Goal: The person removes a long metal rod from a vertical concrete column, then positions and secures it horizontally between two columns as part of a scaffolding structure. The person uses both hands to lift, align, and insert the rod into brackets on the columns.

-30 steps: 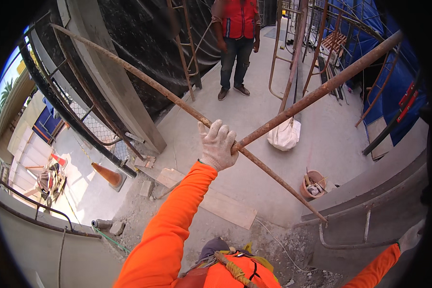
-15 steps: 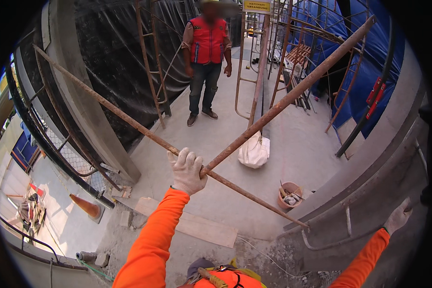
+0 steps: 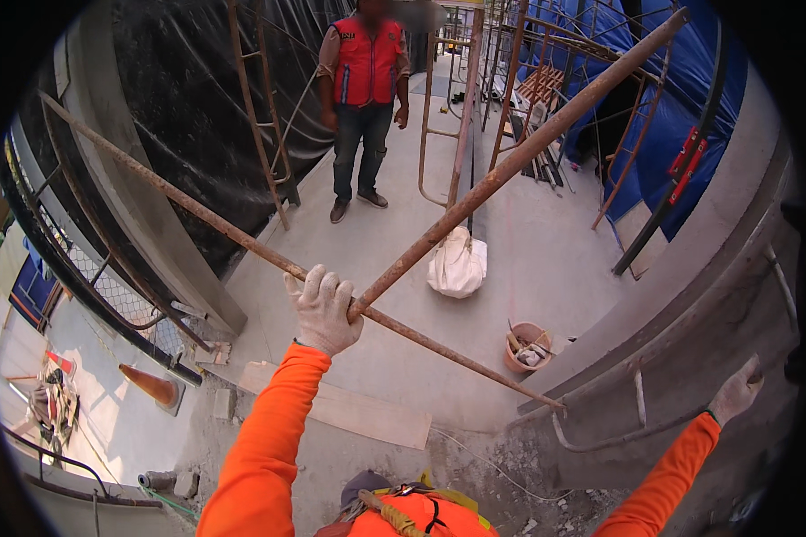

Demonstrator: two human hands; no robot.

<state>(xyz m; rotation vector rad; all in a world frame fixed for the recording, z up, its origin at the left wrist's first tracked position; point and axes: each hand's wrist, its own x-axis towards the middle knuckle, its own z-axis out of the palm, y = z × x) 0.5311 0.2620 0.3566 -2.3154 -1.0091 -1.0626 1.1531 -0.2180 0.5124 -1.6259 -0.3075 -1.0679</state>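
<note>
My left hand [image 3: 324, 313], in a pale work glove, is closed around a thin rusty pipe [image 3: 197, 210] that slopes down from upper left to lower right. Just right of its fingers, the lower end of a thicker rusty pipe [image 3: 519, 161] meets the thin one; this thicker pipe rises to the upper right. My right hand [image 3: 737, 392], also gloved, is at the far right beside the grey wall. Its fingers are curled, and what they hold, if anything, cannot be made out. A bent grey metal tube frame [image 3: 640, 398] runs close to that hand.
Beyond the pipes a person in a red vest [image 3: 367, 67] stands on the concrete floor. A white sack [image 3: 458, 264] and a bucket with tools [image 3: 527, 347] lie ahead. Rusty scaffold frames [image 3: 260, 98] stand further back. An orange cone [image 3: 150, 387] is at lower left.
The view has shifted slightly, so the scene appears a little further left and up. My left hand still grips the thin pipe; the right hand stays by the wall.
</note>
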